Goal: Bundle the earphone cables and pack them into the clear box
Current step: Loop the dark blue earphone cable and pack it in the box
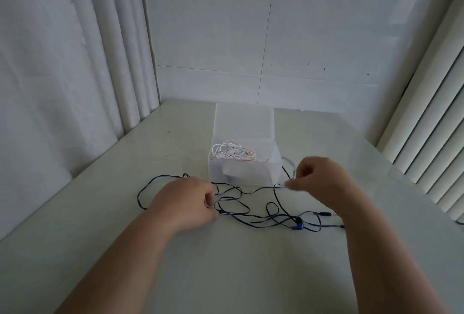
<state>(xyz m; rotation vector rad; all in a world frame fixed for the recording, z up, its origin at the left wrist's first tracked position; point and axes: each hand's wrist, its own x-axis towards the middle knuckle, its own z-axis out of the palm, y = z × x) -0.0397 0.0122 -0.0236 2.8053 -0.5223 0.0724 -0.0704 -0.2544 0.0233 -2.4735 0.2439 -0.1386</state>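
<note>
A pale table [226, 276] stands in a white tiled corner, with curtains on one side and slatted blinds on the other.

Head view: a clear box [251, 178] sits open-topped towards the back of the table. Pale cables [233, 152] are coiled inside it. Just in front of the box, a dark earphone cable [247, 214] sprawls in loose loops, its long run lying side to side along the box's front wall.

The left hand [185, 200] rests in front of the box's left corner, fingers curled, and appears to pinch a strand. The right hand [319, 183], raised beside the box's right front corner, pinches another strand between thumb and forefinger.

The slack lies between the two hands, with a blue plug [298, 224] nearer the right hand. Gathering probably means drawing the loops inward.
</note>
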